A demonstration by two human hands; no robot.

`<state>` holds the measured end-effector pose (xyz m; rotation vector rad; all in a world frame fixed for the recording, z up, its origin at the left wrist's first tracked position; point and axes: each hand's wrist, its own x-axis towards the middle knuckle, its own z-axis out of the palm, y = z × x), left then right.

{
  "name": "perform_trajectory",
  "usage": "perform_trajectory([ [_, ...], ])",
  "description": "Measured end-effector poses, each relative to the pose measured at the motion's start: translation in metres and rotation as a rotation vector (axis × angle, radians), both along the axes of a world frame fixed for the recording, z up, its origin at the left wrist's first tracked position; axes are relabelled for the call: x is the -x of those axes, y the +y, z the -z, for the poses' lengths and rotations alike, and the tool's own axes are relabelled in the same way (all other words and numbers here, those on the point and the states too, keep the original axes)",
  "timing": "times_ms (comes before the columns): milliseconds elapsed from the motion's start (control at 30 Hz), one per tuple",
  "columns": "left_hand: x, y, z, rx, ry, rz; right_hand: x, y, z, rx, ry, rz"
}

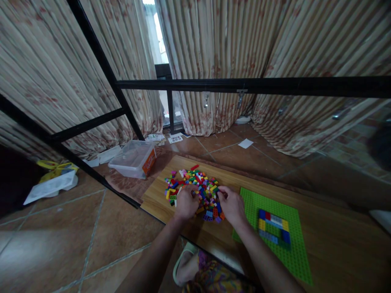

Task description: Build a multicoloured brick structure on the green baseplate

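With both the left hand [185, 202] and the right hand [231, 204] curled, fingers down, into the brick pile [195, 188] near the desk's [336, 244] left edge, bricks could be swept off onto the floor; whether any is gripped cannot be told.

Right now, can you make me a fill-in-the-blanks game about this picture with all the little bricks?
1. Both hands, the left hand and the right hand, are in the pile of colourful ____.
2. The baseplate beside the right hand is coloured ____.
3. The pile of bricks lies on a ____ board.
4. The clear plastic box on the floor has an ____ label.

Missing words: bricks; green; wooden; orange
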<state>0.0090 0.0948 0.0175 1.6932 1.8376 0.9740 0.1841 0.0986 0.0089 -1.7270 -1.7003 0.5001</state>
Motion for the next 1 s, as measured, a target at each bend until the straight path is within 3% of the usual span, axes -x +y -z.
perform_trajectory([
  [167,0.001,-0.006,-0.001,-0.059,0.018,0.027,0.008,0.018,0.002,0.048,-0.201,-0.021],
  [367,-0.001,-0.013,0.000,-0.065,-0.112,0.022,0.011,0.021,0.004,0.058,-0.129,-0.058],
  [500,-0.009,-0.015,-0.001,0.017,-0.370,0.030,0.005,0.006,-0.009,-0.003,0.053,-0.095],
  [700,-0.019,-0.020,-0.015,0.213,-0.802,0.224,0.004,-0.024,-0.027,0.006,0.332,-0.340],
  [800,-0.021,-0.027,-0.019,0.279,-0.875,0.177,0.010,-0.033,-0.025,0.070,0.607,-0.278],
  [900,-0.025,-0.038,-0.016,0.246,-0.871,0.108,0.020,-0.042,-0.021,0.176,0.900,-0.139],
  [1000,-0.031,-0.052,-0.009,0.207,-0.842,0.065,0.029,-0.054,-0.019,0.247,1.015,-0.061],
])
